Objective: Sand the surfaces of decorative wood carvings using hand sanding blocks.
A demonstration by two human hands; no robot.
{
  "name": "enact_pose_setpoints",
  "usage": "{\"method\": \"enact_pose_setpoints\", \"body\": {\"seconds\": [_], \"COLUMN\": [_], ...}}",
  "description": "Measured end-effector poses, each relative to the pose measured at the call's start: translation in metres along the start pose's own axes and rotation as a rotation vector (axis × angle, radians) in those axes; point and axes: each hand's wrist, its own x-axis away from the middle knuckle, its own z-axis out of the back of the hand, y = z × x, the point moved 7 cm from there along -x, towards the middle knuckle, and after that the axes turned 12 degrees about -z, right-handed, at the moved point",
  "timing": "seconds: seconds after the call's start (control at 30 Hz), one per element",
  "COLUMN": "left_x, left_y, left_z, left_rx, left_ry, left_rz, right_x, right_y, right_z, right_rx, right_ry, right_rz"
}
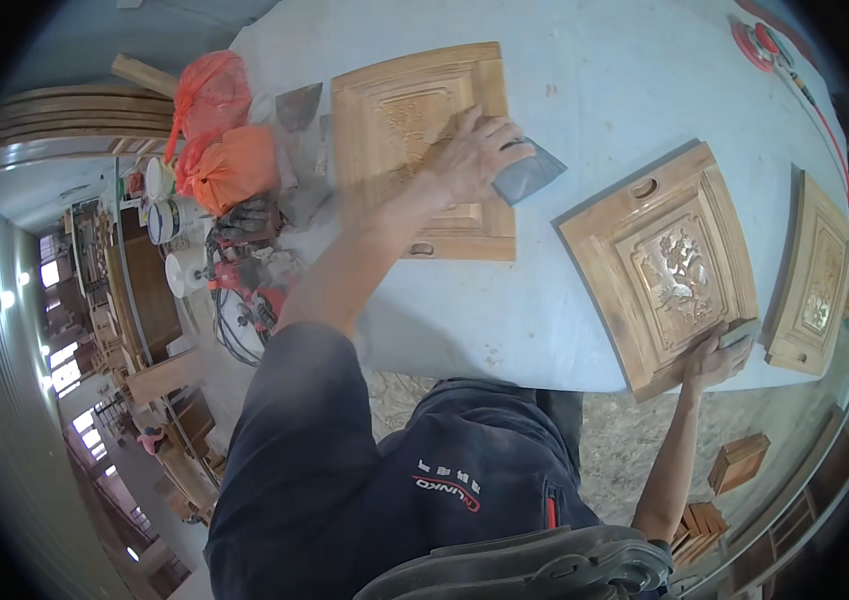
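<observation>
Glide the left hand (475, 155) evenly over the left carved panel (403, 128), with fingers seemingly clamped on the grey sheet (537, 177); steady the middle panel (673, 272) near-right with the right hand (713, 364), clamped around the pale pad (741, 333).

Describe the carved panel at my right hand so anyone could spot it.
On the pale table, the middle panel sits between the left panel and right panel, all carved wood. The right hand is at its near edge. It alone has its oval slot at the far end.
</observation>
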Motion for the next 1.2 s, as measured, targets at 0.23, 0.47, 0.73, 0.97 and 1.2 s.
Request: {"method": "enact_pose_setpoints", "body": {"seconds": [0.23,0.47,0.73,0.97,1.2], "left_x": [0.016,-0.053,-0.041,-0.040,-0.019], "left_y": [-0.001,0.074,0.124,0.146,0.158], "left_z": [0.021,-0.003,-0.024,-0.015,-0.028], "left_rx": [0.006,0.214,0.198,0.471,0.338], "left_ry": [-0.053,0.263,0.389,0.035,0.453], "left_rz": [0.068,0.210,0.544,1.039,0.840], "right_x": [0.002,0.041,0.015,-0.099,-0.137], "right_y": [-0.004,-0.024,-0.056,-0.145,-0.171], "right_z": [0.005,0.030,0.005,-0.043,-0.023], "right_rx": [-0.361,-0.487,-0.566,-0.480,-0.389], "right_ry": [-0.119,-0.253,-0.135,-0.110,-0.060], "right_rz": [-0.210,-0.235,-0.008,0.455,0.533]}}
